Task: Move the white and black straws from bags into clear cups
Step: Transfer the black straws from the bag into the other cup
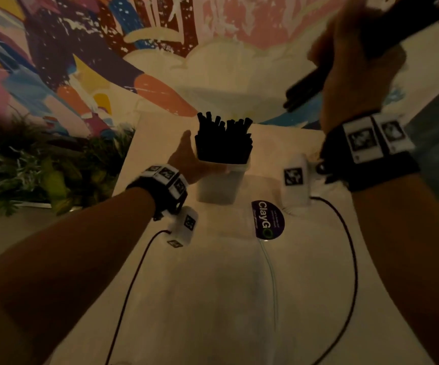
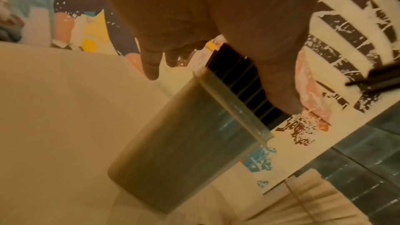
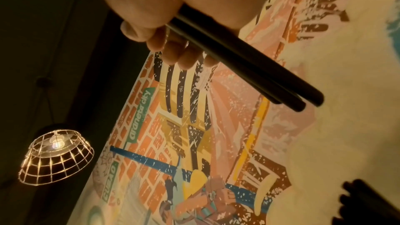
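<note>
The surface (image 1: 305, 259) is pale cream, dimly lit in warm light, and bears a round purple sticker (image 1: 267, 219) reading "ClayGO". A clear cup (image 1: 219, 184) stands upright near its far edge, packed with black straws (image 1: 223, 140) whose tops rise above the rim. The left hand (image 1: 189, 159) rests against the cup's left side; in the left wrist view its fingers (image 2: 151, 64) are straight and relaxed beside the rim, the thumb lying across the straws. The right hand (image 1: 355, 75) is raised well above and to the right of the cup, its fingers (image 3: 173, 54) curled round a bundle (image 3: 249, 67) of black straws that slants down toward the left. Both wrists wear bands with black-and-white markers, and 2 dark cables trail back across the surface. Behind the surface, a colourful mural (image 1: 81, 61) covers the wall, with green plants (image 1: 41, 164) at its foot on the left. A wire-cage lamp (image 3: 56, 156) glows under a dark ceiling.
</note>
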Demonstrator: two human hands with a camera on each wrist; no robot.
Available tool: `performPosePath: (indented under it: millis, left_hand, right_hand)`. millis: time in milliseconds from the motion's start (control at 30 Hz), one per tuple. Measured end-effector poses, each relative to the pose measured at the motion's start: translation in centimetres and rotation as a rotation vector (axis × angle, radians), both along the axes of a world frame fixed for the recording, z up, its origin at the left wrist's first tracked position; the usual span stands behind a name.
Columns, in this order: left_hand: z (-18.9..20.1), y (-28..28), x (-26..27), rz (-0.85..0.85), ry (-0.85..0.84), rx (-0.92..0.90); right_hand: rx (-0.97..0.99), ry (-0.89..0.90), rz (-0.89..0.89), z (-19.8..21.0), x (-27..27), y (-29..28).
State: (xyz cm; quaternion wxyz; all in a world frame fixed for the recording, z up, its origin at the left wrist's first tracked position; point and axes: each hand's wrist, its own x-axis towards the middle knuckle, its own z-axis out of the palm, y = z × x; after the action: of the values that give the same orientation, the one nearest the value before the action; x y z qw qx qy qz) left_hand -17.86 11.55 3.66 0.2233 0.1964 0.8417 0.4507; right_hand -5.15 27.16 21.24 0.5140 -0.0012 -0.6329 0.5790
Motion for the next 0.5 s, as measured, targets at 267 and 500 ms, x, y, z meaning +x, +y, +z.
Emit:
performPosePath:
  millis: [267,500]
  left_hand:
    - [-1.6,3.1,0.2,0.142,-0.025,0.231]
    - [-1.8,3.1,0.4,0.163,0.010,0.260]
  right_hand:
    - [-0.096,-0.326,0.101,-7.6,-6.4,-2.7]
    - [-0.111,-0.233,0.266,-7.8,-6.0,-1.6]
